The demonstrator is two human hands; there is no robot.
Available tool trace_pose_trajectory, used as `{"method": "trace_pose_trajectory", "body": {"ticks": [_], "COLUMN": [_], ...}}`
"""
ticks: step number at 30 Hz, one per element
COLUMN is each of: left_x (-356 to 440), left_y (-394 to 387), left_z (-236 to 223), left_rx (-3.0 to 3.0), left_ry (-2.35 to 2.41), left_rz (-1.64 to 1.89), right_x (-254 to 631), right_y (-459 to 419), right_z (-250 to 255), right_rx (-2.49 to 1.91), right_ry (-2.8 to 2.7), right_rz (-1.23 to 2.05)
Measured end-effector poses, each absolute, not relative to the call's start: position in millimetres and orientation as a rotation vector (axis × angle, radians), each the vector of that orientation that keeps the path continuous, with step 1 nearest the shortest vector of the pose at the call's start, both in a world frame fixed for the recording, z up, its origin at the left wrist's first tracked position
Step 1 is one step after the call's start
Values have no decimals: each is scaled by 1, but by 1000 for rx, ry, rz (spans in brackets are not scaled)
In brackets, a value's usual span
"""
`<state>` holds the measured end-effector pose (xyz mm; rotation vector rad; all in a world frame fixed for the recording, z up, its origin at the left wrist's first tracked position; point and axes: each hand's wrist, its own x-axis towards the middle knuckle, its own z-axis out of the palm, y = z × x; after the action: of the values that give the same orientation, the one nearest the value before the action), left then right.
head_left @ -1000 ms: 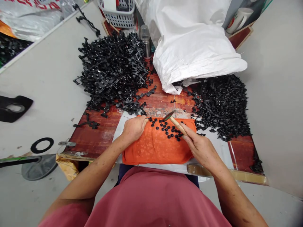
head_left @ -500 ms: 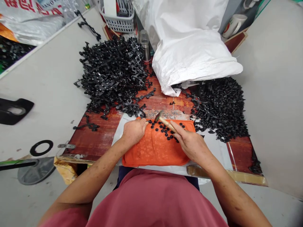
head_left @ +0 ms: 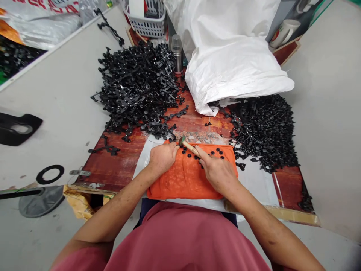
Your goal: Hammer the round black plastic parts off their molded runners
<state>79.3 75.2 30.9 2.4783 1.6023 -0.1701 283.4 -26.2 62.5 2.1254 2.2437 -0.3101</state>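
Note:
My right hand (head_left: 218, 171) is wrapped round the wooden handle of a small hammer (head_left: 190, 147). The hammer's dark head lies right by the fingertips of my left hand (head_left: 163, 156). That left hand is closed over the upper left of an orange cloth (head_left: 182, 180); what its fingers pinch is hidden. Small round black pieces (head_left: 189, 155) are scattered on the cloth, some covered by my right hand. Just beyond the cloth's far edge shows a rough, speckled slab (head_left: 207, 137).
A tall heap of black linked plastic parts (head_left: 138, 86) stands at left on the red-brown table (head_left: 115, 165). Another black heap (head_left: 265, 131) lies at right, below a white sack (head_left: 234, 67). Behind are a clear-topped bottle (head_left: 177, 54), a grey basket (head_left: 148, 24) and a mug (head_left: 284, 33).
My right hand and the hammer have moved left, bringing the hammer head close to my left fingertips. My left hand keeps its place on the cloth. The whole view has shifted slightly.

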Motion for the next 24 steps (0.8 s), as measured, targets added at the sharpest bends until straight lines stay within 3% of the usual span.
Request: {"method": "trace_pose_trajectory", "body": {"ticks": [9,14,17,20,24], "left_x": [82,51,28,19,24], "left_y": [75,96,114,124,124], "left_z": [35,61,77,80,66], "left_rx": [2427,2548,2872,2978,2952], "left_ry": [1612,1471,1097,538,434], "left_rz": [-231,-136,57,14,-129], "right_x": [287,293,297,297,295], "right_y": [-21,-15,-12,-11,-11], "right_z": [62,61,64,65,64], "right_rx": [2113,2034,1999,2002,1988], "right_ry": [2222,2251,2277,2253,2273], "right_rz": [-313,-311,-300,-291,-272]}}
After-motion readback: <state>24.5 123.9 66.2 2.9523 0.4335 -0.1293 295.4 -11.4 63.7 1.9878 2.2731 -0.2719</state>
